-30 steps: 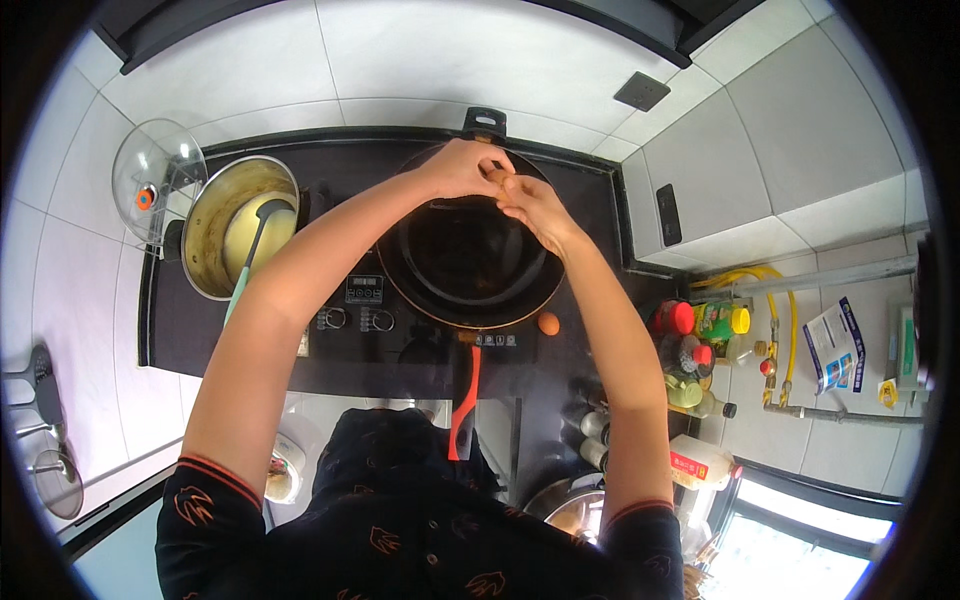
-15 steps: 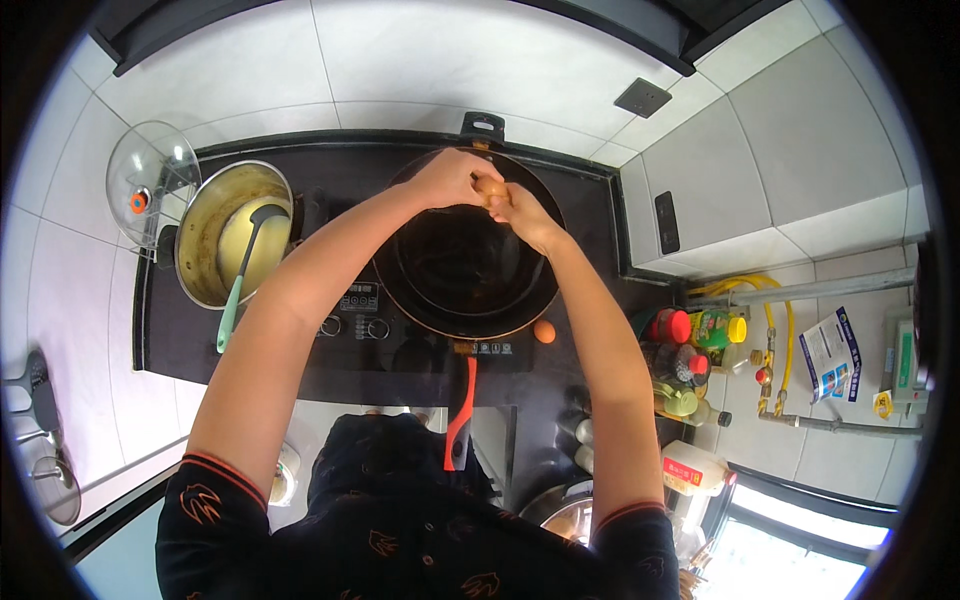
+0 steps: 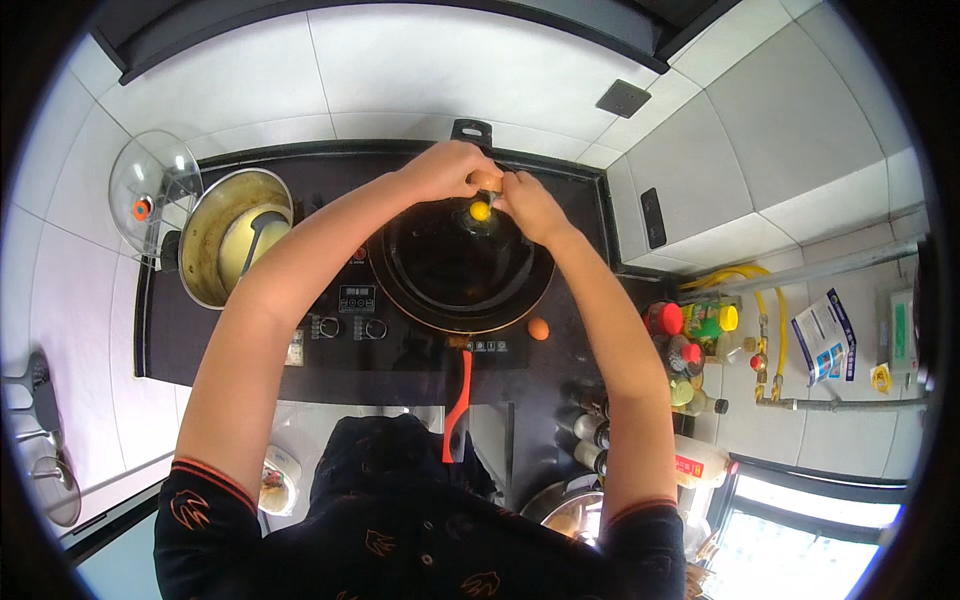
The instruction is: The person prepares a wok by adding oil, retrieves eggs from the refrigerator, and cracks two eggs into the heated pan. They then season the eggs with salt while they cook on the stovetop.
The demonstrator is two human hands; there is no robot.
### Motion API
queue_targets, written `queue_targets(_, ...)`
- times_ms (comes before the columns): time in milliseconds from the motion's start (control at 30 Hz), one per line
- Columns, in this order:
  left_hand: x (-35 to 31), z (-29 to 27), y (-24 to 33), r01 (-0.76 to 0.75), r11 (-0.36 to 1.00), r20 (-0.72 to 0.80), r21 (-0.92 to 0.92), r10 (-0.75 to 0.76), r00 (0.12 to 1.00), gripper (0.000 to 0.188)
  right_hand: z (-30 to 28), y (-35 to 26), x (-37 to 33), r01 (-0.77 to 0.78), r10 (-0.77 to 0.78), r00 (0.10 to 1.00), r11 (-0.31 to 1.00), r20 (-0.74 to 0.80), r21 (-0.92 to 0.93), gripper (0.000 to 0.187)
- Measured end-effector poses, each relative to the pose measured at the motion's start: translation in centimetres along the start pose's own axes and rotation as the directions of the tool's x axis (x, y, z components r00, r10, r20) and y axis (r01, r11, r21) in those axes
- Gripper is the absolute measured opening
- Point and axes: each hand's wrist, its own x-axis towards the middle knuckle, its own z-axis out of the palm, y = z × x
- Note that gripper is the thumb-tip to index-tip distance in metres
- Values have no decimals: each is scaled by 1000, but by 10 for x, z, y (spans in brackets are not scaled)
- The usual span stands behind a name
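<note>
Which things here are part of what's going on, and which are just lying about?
In use:
cracked eggshell in the left hand, right hand beside it
yolk
frying pan below
perhaps the whole egg near the pan

Seemingly lying about:
pot with ladle
glass lid
capped bottles

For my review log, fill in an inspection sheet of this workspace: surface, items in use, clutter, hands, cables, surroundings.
Surface: black counter with a whole brown egg right of the pan.
Items in use: cracked brown eggshell above a round black frying pan; yellow yolk below the shell, whether landed cannot be told.
Clutter: round steel pot holding a dark-headed ladle; clear glass lid with orange knob beside it; capped plastic bottles at right.
Hands: left hand holds the shell; right hand at its right side, grip unclear.
Cables: nothing seen; only a yellow hose.
Surroundings: white tiled wall, dark wall socket.
</note>
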Motion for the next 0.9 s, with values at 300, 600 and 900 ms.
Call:
queue_targets(300,18,-52,40,-3,999,-234,51,15,972,34,-88,-31,-6,-7,-15,980,994,-198,-109,33)
queue_targets(600,6,-9,10,332,734,-95,-593,-473,876,36,-48,-27,-17,-107,173,951,962,-257,252,43)
queue_targets(900,-3,19,26,425,686,20,-590,-514,858,37,-13,-30,-35,-255,367,903,877,-223,407,42)
